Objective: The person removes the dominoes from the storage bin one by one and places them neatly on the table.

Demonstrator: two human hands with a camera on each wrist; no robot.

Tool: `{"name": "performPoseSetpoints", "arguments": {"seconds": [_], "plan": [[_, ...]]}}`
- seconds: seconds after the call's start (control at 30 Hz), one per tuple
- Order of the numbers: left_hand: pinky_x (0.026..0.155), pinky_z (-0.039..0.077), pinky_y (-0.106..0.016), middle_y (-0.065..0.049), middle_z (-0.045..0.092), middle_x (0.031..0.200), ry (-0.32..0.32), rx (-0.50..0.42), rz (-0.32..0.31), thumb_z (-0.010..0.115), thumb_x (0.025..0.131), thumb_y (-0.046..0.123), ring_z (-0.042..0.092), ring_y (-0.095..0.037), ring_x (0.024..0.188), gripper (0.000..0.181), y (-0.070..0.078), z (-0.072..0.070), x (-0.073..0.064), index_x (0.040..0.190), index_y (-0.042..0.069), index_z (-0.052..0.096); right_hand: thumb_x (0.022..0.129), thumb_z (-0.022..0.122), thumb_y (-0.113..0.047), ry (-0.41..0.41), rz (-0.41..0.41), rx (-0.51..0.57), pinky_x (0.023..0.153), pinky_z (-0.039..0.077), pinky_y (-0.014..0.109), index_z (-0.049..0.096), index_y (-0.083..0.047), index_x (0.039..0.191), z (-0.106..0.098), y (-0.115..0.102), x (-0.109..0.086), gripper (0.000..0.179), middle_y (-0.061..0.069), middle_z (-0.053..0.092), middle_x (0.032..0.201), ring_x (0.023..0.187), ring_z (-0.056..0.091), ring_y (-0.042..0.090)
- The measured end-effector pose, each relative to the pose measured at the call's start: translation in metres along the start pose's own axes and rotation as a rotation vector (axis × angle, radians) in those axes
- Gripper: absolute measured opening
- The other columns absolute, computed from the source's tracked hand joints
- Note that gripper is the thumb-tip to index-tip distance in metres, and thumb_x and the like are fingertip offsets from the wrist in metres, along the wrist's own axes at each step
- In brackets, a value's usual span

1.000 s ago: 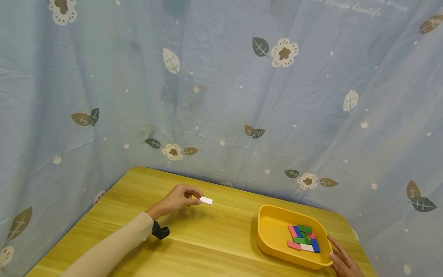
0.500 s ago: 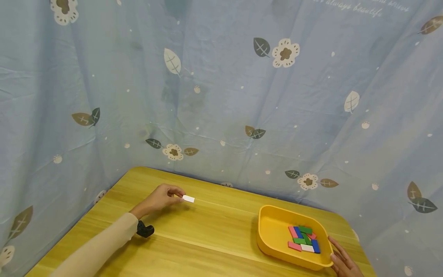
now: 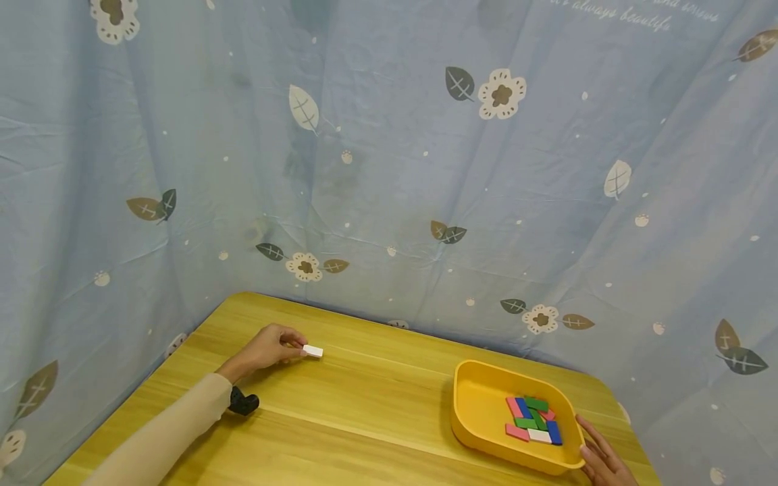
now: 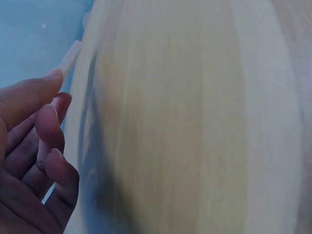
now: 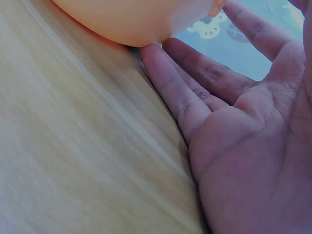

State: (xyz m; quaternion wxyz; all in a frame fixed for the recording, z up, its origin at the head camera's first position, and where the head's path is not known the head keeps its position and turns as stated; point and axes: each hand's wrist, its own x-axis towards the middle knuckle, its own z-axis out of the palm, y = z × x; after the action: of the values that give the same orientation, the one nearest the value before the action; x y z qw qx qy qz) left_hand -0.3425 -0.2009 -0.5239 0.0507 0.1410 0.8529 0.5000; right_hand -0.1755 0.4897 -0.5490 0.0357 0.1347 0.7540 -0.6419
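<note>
My left hand pinches a small white rectangular block between thumb and fingers, over the left part of the table. In the left wrist view the block sticks out past the thumb tip; the other fingers of that hand curl loosely, holding nothing else. Whether the block touches the table cannot be told. At the right, my right hand rests against the end of a yellow tray. In the right wrist view, extended fingers touch the outer wall of the tray.
Several pink, blue, green and white blocks lie grouped in the right part of the tray. The wooden table has rounded far corners. A blue patterned curtain hangs behind it. A black device sits at my left wrist.
My left hand has moved left across the table with the white block in its pinch, slowing lately. The right hand and the tray have stayed in place.
</note>
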Motion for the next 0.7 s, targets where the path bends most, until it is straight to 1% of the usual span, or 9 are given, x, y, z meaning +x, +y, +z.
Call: {"name": "performPoseSetpoints", "arguments": {"seconds": [0.07,0.13,0.2,0.27,0.37,0.47,0.57,0.7], "plan": [[0.059,0.052,-0.030,-0.008,0.073,0.095,0.002,0.005,-0.009,0.080,0.091,0.010,0.059,-0.019,0.070,0.019,-0.0013,-0.0004,-0.0002,0.106,0.001,0.075,0.104,0.060,-0.044,0.001,-0.001,-0.007,0.089,0.055,0.029,0.013,-0.013,0.166,0.0007,-0.0007,0.0002,0.084,0.025,0.040,0.151,0.101,0.063,-0.003],[0.058,0.051,-0.030,-0.007,0.072,0.093,0.003,0.021,-0.001,0.080,0.091,0.010,0.059,-0.019,0.071,0.018,-0.0024,-0.0011,-0.0004,0.105,0.000,0.075,0.104,0.060,-0.045,-0.001,0.005,-0.009,0.090,0.055,0.029,0.013,-0.014,0.166,0.0009,-0.0012,0.0004,0.084,0.025,0.039,0.152,0.101,0.063,-0.003],[0.058,0.051,-0.029,-0.007,0.072,0.092,0.008,0.035,0.001,0.080,0.091,0.009,0.058,-0.019,0.070,0.016,-0.0035,-0.0019,-0.0008,0.104,0.001,0.075,0.104,0.059,-0.045,-0.001,-0.001,-0.016,0.090,0.055,0.029,0.012,-0.011,0.166,0.0013,-0.0014,0.0005,0.084,0.029,0.036,0.153,0.102,0.063,-0.003],[0.058,0.050,-0.029,-0.006,0.072,0.091,0.016,0.051,-0.001,0.081,0.090,0.010,0.058,-0.019,0.070,0.016,-0.0042,-0.0030,-0.0013,0.102,0.001,0.075,0.104,0.059,-0.047,-0.006,0.008,-0.023,0.090,0.055,0.029,0.011,-0.012,0.166,0.0008,-0.0014,0.0005,0.086,0.031,0.034,0.155,0.101,0.062,-0.004],[0.057,0.049,-0.028,-0.006,0.071,0.088,0.029,0.068,-0.011,0.082,0.089,0.010,0.058,-0.019,0.070,0.017,-0.0048,-0.0042,-0.0024,0.101,0.001,0.074,0.103,0.060,-0.048,-0.010,0.015,-0.028,0.091,0.055,0.030,0.010,-0.011,0.166,-0.0001,-0.0006,0.0010,0.088,0.029,0.037,0.153,0.101,0.063,-0.004],[0.057,0.049,-0.028,-0.004,0.071,0.085,0.052,0.091,-0.025,0.085,0.086,0.011,0.059,-0.018,0.070,0.018,-0.0049,-0.0043,-0.0033,0.098,0.002,0.074,0.103,0.060,-0.048,-0.011,0.022,-0.018,0.092,0.055,0.031,0.009,-0.010,0.166,-0.0008,0.0003,0.0018,0.090,0.021,0.043,0.148,0.101,0.064,-0.003],[0.058,0.049,-0.029,-0.003,0.071,0.083,0.076,0.115,-0.036,0.086,0.085,0.011,0.060,-0.017,0.070,0.018,-0.0048,-0.0039,-0.0038,0.096,0.003,0.075,0.102,0.061,-0.050,-0.016,0.036,-0.002,0.093,0.055,0.032,0.008,-0.011,0.166,-0.0017,0.0009,0.0029,0.092,0.016,0.045,0.147,0.101,0.064,-0.003],[0.057,0.050,-0.029,-0.003,0.070,0.083,0.092,0.126,-0.040,0.087,0.084,0.011,0.060,-0.017,0.069,0.018,-0.0058,-0.0030,-0.0043,0.095,0.004,0.074,0.102,0.061,-0.051,-0.013,0.046,-0.002,0.094,0.054,0.032,0.007,-0.013,0.167,-0.0016,0.0004,0.0028,0.093,0.018,0.044,0.148,0.101,0.064,-0.003]]}}
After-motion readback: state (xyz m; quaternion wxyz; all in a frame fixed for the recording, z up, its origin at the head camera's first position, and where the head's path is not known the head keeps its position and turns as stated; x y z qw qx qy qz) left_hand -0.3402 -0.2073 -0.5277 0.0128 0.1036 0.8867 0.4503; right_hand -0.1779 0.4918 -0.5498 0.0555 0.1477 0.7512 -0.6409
